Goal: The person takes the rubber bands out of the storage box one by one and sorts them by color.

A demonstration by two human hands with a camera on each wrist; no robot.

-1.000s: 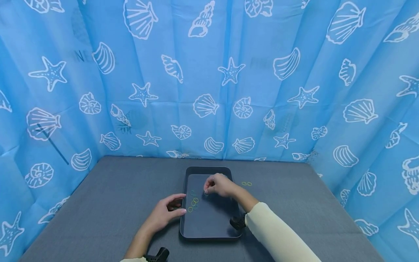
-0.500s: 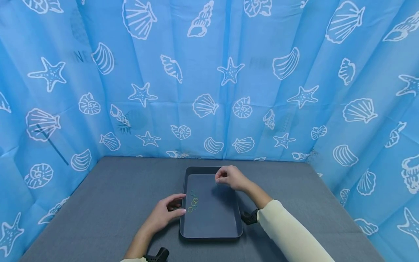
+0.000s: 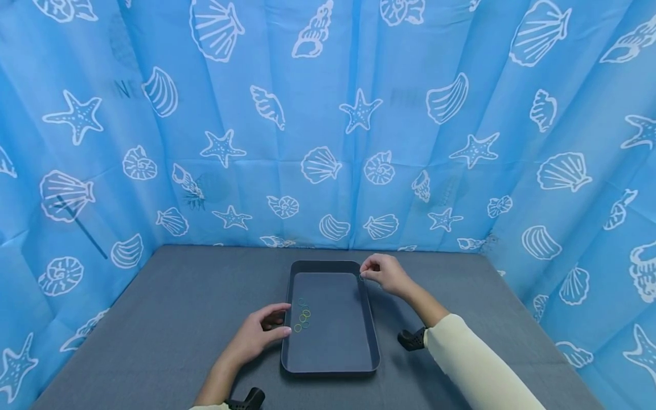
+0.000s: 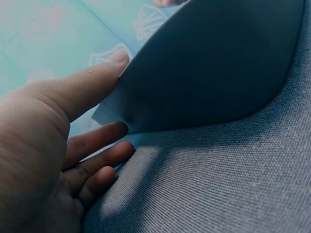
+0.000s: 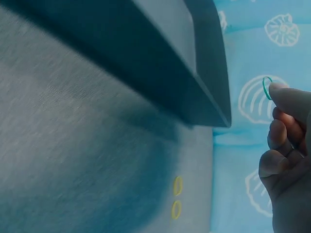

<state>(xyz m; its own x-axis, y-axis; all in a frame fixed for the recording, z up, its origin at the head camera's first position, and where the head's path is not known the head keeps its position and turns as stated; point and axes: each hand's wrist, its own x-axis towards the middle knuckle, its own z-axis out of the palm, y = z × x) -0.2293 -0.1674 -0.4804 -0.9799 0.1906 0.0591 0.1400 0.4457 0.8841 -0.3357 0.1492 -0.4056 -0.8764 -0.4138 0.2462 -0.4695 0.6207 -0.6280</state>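
My right hand (image 3: 386, 275) pinches a small green rubber band (image 5: 267, 88) between thumb and forefinger. It is at the far right corner of the dark grey tray (image 3: 328, 267), above the rim. My left hand (image 3: 258, 333) rests at the tray's left side, its thumb (image 4: 99, 80) on the rim and its other fingers loosely bent outside the wall. Inside the tray, near that side, lie several thin rubber bands: yellow bands (image 3: 306, 314) and green bands (image 3: 302, 302). Two yellow bands (image 5: 177, 198) lie on the table right of the tray; the right hand hides them in the head view.
A grey cloth-covered table (image 3: 215, 285) carries the tray. Behind it and along both sides hangs a blue curtain (image 3: 307, 142) with white shells and starfish. The tray's raised walls stand between its inside and the table.
My right hand has moved from over the tray's middle to its far right corner, carrying the green rubber band. It now covers the two yellow bands. The left hand stays put.
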